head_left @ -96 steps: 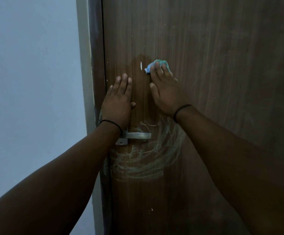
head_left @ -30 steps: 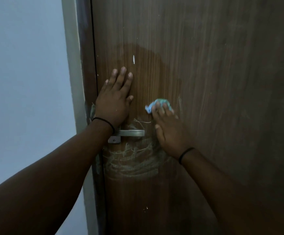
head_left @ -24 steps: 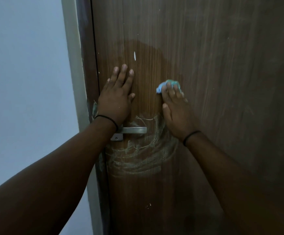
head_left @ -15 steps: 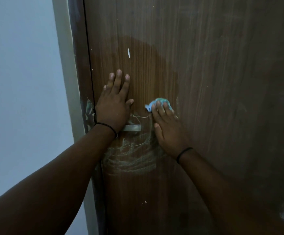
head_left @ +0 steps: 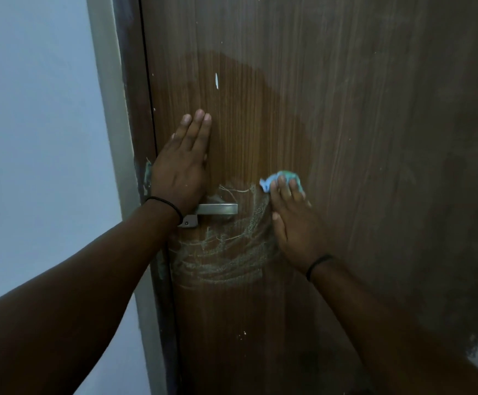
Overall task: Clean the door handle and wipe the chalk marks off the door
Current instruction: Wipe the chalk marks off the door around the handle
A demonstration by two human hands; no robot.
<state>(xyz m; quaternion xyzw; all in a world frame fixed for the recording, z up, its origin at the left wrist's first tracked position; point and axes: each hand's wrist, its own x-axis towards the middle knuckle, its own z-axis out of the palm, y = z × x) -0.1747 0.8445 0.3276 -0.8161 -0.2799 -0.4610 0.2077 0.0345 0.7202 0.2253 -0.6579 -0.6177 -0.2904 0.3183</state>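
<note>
A pale wall (head_left: pixel 32 138) and door frame (head_left: pixel 109 109) fill the frame's left. On the brown door (head_left: pixel 374 138), the left hand (head_left: pixel 180 169) lies flat, fingers straight and together, its wrist covering the base of the metal handle (head_left: pixel 218 208) at centre. Right of it, the right hand (head_left: pixel 295 220) presses a blue cloth (head_left: pixel 282 178) under straight fingers beside the chalk marks (head_left: pixel 220 252). Since half a second ago the cloth has barely shifted.

My left hand (head_left: pixel 179 178) hides the inner end of the door handle (head_left: pixel 217 208). My right hand (head_left: pixel 295 223) covers most of the cloth (head_left: pixel 283 178) and, where it lies, the chalk marks (head_left: pixel 220 252).
</note>
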